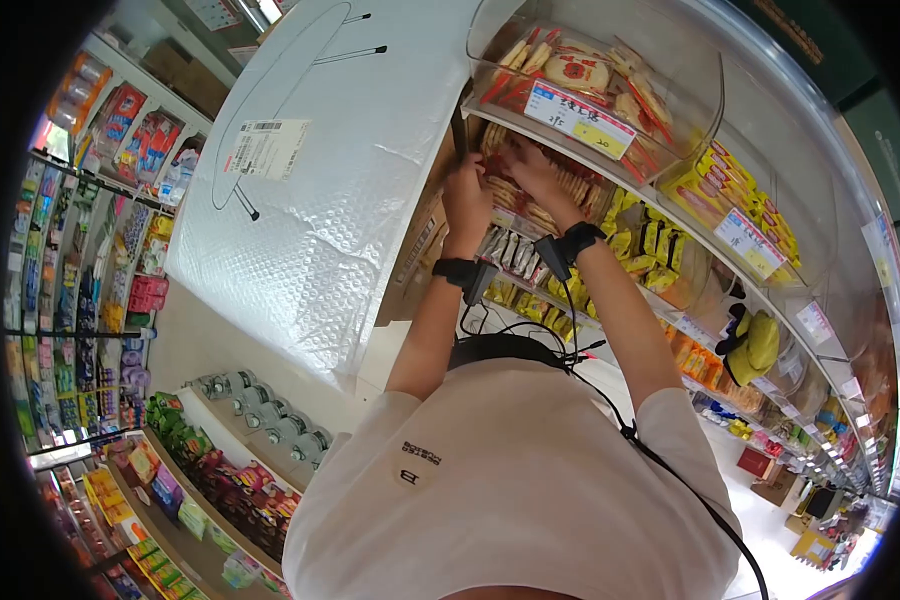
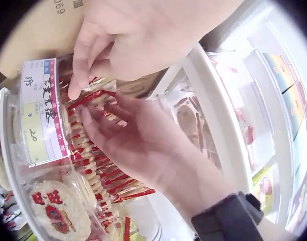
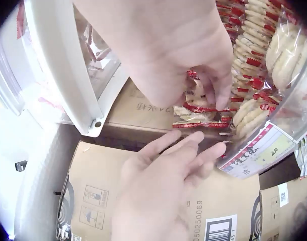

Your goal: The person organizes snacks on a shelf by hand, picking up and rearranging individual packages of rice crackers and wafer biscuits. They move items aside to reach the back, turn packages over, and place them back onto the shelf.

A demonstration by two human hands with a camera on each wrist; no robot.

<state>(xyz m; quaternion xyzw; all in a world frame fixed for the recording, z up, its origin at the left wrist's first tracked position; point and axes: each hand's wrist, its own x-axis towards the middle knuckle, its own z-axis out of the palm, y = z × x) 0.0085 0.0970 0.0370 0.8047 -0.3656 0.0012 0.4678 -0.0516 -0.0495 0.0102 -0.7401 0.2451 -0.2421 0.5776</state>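
Note:
Wrapped round biscuits with red-edged packets (image 1: 573,187) (image 2: 113,175) (image 3: 251,45) stand in rows in a clear-fronted shelf bin. My right hand (image 1: 535,178) (image 2: 148,143) (image 3: 168,45) reaches in from above, its fingers curled round a clear packet with red edges (image 3: 201,109) at the end of the row nearest the cardboard. Beside it, my left hand (image 1: 467,207) (image 2: 143,37) (image 3: 158,193) has its fingers loosely extended at the lower edge of that packet; whether they touch it is unclear. A price tag (image 2: 41,113) (image 3: 259,150) is fixed on the bin's front.
Cardboard boxes (image 3: 113,175) stand right against the bin on the left hand's side. Silvery bubble wrap (image 1: 310,200) covers a large panel to the left. An upper bin (image 1: 580,75) of similar biscuits overhangs the hands. Yellow packets (image 1: 650,250) fill the neighbouring bin.

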